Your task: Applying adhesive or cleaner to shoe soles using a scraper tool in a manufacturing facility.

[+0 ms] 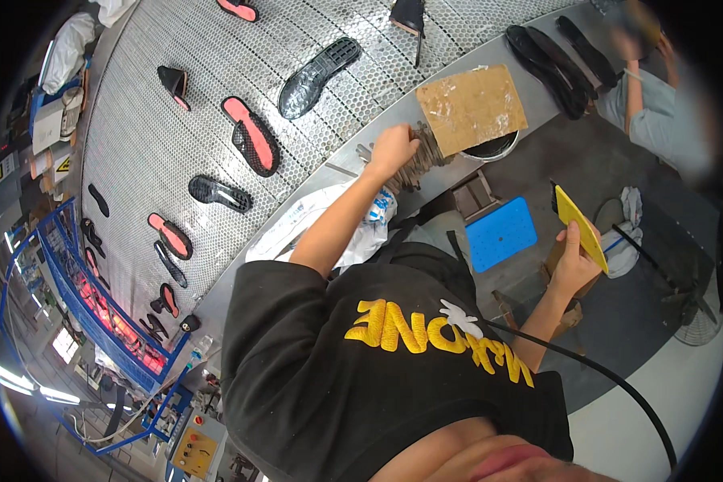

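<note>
My left hand (pixel 395 149), fingers curled in, rests at a pile of thin dark grey strips (pixel 419 167) on the metal edge of the conveyor. What its fingertips pinch is hidden. Out to the right, my right hand (pixel 573 261) grips a flat yellow piece (pixel 580 225) with a dark tip at its far end. A stained brown cardboard sheet (pixel 472 104) lies beside the strips, partly over a round white-rimmed container (pixel 498 151). Below it is a blue perforated plate (pixel 501 233).
The mesh conveyor (pixel 217 48) carries black soles (pixel 320 78) and black-and-red shoe parts (pixel 251 135). White plastic bags (pixel 317 217) lie by my left arm. More black soles (pixel 548 71) lie at the far right, near another person (pixel 659 120). A fan (pixel 696 323) stands at right.
</note>
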### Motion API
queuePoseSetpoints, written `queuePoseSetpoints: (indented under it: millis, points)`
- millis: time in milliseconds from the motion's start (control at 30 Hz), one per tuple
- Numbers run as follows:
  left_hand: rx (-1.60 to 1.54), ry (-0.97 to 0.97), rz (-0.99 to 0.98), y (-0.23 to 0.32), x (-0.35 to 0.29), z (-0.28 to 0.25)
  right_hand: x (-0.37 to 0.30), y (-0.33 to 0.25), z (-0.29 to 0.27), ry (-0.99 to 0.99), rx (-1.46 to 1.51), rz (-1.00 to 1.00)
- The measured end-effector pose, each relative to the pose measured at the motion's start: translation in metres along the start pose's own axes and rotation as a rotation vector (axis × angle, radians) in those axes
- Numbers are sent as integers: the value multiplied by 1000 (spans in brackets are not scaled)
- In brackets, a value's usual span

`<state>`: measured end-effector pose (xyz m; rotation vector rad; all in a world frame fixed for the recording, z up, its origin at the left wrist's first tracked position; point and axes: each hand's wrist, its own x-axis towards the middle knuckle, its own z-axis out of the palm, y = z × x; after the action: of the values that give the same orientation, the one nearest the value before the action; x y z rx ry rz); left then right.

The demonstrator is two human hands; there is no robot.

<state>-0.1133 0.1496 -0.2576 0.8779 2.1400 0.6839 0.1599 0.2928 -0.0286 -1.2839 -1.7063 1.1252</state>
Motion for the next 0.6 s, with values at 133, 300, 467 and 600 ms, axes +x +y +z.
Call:
queuePoseSetpoints:
  millis: [133,300,467,600]
  points:
    - [141,235,26,-2,2,22,-19,-5,-10,-46,-4,3]
    - [80,209,10,-15,-1,39,-37,-1,-15,-78,15,8]
    - [-28,273,-99,-15,-11,16,-45,-8,-17,-74,34,7]
    - [-94,397,-11,6,-19,-24,-50,-8,-30,-15,42,-38]
